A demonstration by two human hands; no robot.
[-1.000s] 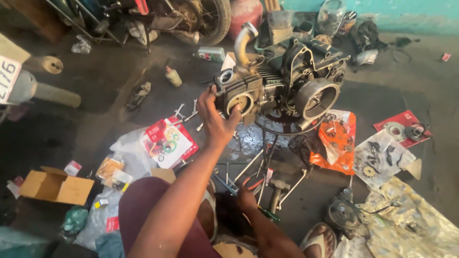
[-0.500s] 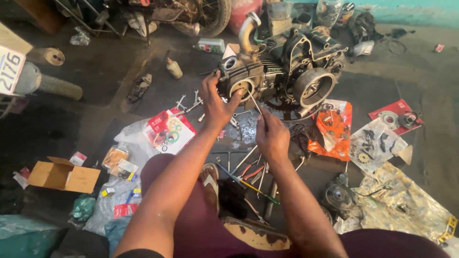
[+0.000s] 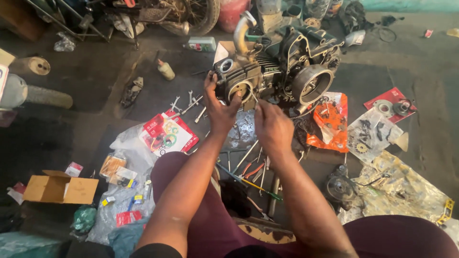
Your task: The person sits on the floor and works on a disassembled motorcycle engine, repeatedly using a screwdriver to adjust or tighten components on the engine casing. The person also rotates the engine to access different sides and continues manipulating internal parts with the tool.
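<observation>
A dark motorcycle engine [image 3: 282, 71] stands on the floor in front of me, its round cylinder-head opening [image 3: 240, 89] facing me. My left hand [image 3: 219, 107] grips the left side of that head, thumb by the opening. Just right of the opening, my right hand [image 3: 271, 125] pinches a thin metal tool or wire whose tip points at it. A curved exhaust pipe [image 3: 242, 26] rises from the top of the engine.
Spanners [image 3: 189, 102] and screwdrivers [image 3: 248, 181] lie between my knees. A red gasket pack [image 3: 167, 134] sits to the left, an orange bag [image 3: 334, 122] and parts in plastic [image 3: 373, 134] to the right, a cardboard box [image 3: 60, 188] at lower left. A motorcycle wheel [image 3: 201, 14] stands behind.
My right hand came up from the tools on the floor to the cylinder-head opening, holding a thin tool. The left hand stayed on the engine.
</observation>
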